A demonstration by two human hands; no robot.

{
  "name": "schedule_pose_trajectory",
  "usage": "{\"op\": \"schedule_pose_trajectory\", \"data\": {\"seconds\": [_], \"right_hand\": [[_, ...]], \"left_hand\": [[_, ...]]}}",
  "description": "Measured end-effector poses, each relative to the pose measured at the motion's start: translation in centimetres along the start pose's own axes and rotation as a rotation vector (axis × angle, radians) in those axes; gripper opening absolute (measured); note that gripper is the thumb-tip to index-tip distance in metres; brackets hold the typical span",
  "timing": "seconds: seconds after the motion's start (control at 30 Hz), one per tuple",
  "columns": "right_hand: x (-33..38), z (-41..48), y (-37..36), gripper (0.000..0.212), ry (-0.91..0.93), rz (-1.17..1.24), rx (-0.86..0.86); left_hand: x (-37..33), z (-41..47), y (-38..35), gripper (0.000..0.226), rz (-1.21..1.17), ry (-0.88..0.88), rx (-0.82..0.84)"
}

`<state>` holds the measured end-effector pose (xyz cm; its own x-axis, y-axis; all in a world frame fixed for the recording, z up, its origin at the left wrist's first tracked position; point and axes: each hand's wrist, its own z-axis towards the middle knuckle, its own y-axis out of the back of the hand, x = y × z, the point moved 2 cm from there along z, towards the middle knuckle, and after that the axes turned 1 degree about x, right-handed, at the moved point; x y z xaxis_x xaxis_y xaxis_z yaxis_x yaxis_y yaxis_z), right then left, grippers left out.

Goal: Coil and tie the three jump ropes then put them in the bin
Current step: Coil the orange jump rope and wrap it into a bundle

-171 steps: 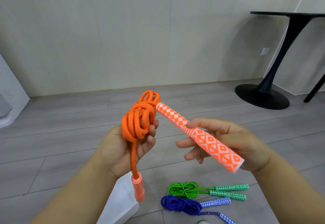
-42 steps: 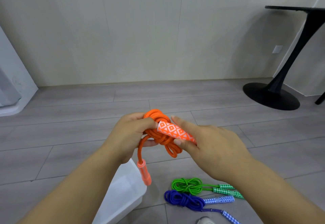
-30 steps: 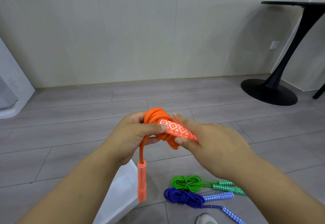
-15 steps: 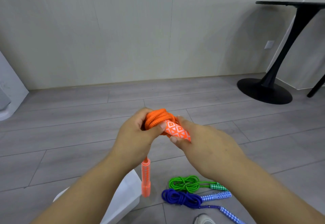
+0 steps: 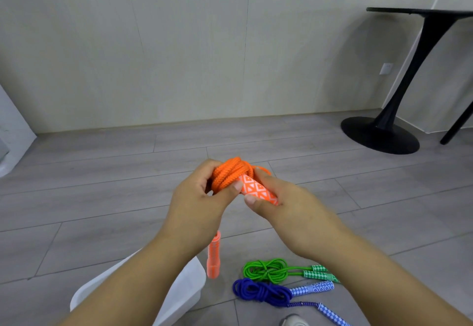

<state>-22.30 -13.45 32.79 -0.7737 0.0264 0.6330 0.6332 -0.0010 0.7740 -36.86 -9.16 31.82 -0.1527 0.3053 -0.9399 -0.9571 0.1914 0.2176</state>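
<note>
Nearly tied: the orange rope

The left hand (image 5: 197,205) grips the coil of the orange rope (image 5: 231,173), with the thumb pressed on the strands, high above the white bin (image 5: 186,292). The right hand (image 5: 289,210) pinches the patterned handle (image 5: 258,190) between thumb and fingers, its tip against the coil. The second handle (image 5: 213,259) hangs free by the bin's right corner. I think the step is to pass the patterned handle through the loops and pull the knot tight. To do it well, the left hand should hold the loops firmly together so they do not spread, and the right should pull along the handle, not sideways. The green rope (image 5: 266,269) and the blue rope (image 5: 258,291) lie coiled on the floor just right of the bin, not inside it.
</note>
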Motion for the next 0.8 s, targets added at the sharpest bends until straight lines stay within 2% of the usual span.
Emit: {"op": "schedule_pose_trajectory", "data": {"seconds": [0.07, 0.23, 0.33, 0.5, 0.67, 0.73, 0.8], "right_hand": [[0.0, 0.1, 0.1, 0.052, 0.015, -0.017, -0.002], [0.2, 0.1, 0.4, 0.053, 0.003, -0.141, -0.013], [0.2, 0.2, 0.7, 0.049, -0.044, -0.121, -0.009], [-0.3, 0.3, 0.9, 0.039, -0.093, 0.003, -0.033], [-0.5, 0.2, 1.4, 0.03, -0.026, 0.042, -0.057], [-0.5, 0.2, 1.8, 0.032, 0.011, 0.037, -0.053], [-0.4, 0.1, 2.1, 0.032, 0.038, -0.012, -0.041]], "left_hand": [[0.2, -0.1, 0.1, 0.011, 0.007, -0.008, 0.01], [0.2, -0.2, 0.4, 0.02, 0.031, -0.024, 0.089], [0.3, 0.0, 0.5, 0.018, 0.044, -0.045, 0.149], [-0.2, 0.1, 0.6, 0.025, -0.115, -0.054, 0.227], [-0.2, 0.6, 0.8, 0.019, -0.281, 0.045, 0.208], [-0.2, 0.8, 1.2, 0.029, -0.32, 0.062, 0.222], [-0.3, 1.0, 1.6, 0.028, -0.319, 0.06, 0.249]]}}
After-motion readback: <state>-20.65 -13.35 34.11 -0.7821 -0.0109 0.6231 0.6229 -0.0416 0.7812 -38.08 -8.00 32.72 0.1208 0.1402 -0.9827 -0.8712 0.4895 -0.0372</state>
